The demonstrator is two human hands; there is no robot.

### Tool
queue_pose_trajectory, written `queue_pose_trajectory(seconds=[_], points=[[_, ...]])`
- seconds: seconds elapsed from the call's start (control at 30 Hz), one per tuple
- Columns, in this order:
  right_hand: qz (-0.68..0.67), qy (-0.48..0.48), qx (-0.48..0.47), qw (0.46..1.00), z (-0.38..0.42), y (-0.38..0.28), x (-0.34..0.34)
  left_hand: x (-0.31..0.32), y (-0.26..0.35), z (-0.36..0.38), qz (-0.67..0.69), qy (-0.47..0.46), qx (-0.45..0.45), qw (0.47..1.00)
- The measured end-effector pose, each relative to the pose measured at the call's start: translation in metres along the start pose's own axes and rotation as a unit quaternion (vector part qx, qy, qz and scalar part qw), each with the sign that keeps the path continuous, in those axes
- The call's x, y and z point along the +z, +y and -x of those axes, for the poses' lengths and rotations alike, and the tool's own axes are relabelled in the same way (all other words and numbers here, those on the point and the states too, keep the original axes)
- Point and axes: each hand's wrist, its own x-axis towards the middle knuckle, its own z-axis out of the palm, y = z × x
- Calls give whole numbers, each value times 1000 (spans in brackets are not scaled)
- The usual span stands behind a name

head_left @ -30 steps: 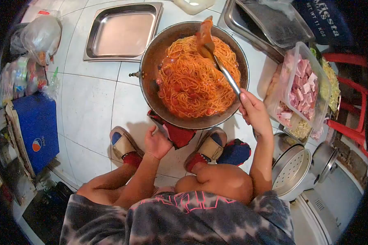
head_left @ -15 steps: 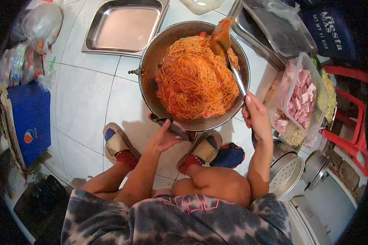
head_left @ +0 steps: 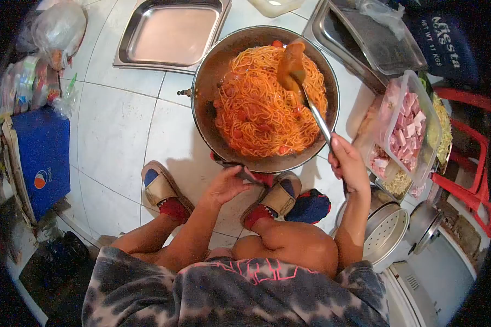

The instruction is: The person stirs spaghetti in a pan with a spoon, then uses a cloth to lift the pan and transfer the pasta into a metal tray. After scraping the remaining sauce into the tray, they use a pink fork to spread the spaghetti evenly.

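In the head view, the pan (head_left: 210, 133) rests near the person's feet, above the white tiled floor (head_left: 114, 120), full of sauce-coated spaghetti (head_left: 256, 109) with red pieces through it. The right hand (head_left: 350, 163) is at the near right side of the pan, its grip closed around the metal handle of the spatula (head_left: 317, 117), whose sauce-stained head lies over the spaghetti in the pan's far right part. The left hand (head_left: 227, 185) is at the pan's near edge, fingers loosely curled beside what seems to be a dark cloth (head_left: 245, 173); whether its grip is closed on it, one cannot tell. Left of the pan and beyond it lies a shallow metal tray (head_left: 169, 35). To the pan's right, a clear tub (head_left: 432, 139) holds diced pink meat (head_left: 406, 125), with a perforated steamer (head_left: 387, 234) nearer the person.
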Motion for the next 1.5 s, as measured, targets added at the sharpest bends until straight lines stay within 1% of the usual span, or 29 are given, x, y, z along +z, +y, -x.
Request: queue_pose_trajectory(seconds=[0.03,0.1,0.17,0.2,0.3,0.33,0.4,0.43,0.5,0.6,0.7,0.8,0.9,1.0,1.1,1.2,1.3,1.4,1.5], points=[[-63,-36,21,997,1,8,0,-2,1,6,29,-30,15,999],[-188,-107,61,974,0,27,2,0,0,20,88,-91,44,991],[-300,-135,131,935,6,40,13,-6,4,16,8,-29,52,998],[-387,-174,160,891,7,50,16,-6,5,18,-30,6,56,998],[-354,-195,180,897,9,67,17,2,1,6,-137,49,12,989],[-383,-217,174,881,11,70,16,3,1,0,-145,65,19,987],[-367,-198,145,897,15,67,12,0,-2,-12,-154,97,35,983],[-358,-189,131,905,17,62,11,-8,-5,-18,-159,95,42,982],[-308,-128,110,936,21,50,10,-15,-8,-29,-171,88,58,980],[-240,-54,80,966,26,34,7,-12,-14,-33,-212,171,65,960],[-206,-16,49,977,28,26,6,13,-16,-29,-180,130,120,968],[-183,4,30,983,30,23,5,-2,-13,-33,-157,167,105,968],[-170,16,15,985,28,19,7,-8,-6,-30,-153,112,124,974],[-177,19,8,984,23,19,13,-12,2,-17,-223,-4,85,971],[-173,19,1,985,21,15,16,-27,2,-7,-201,4,68,977],[-165,16,-5,986,21,12,19,-26,7,1,-209,58,33,976],[-153,22,-3,988,24,13,20,-50,3,-10,-255,-7,13,967],[-145,30,2,989,25,14,21,-10,1,-16,-238,45,32,970],[-140,38,2,989,27,17,19,-23,-8,-32,-176,104,37,978]])
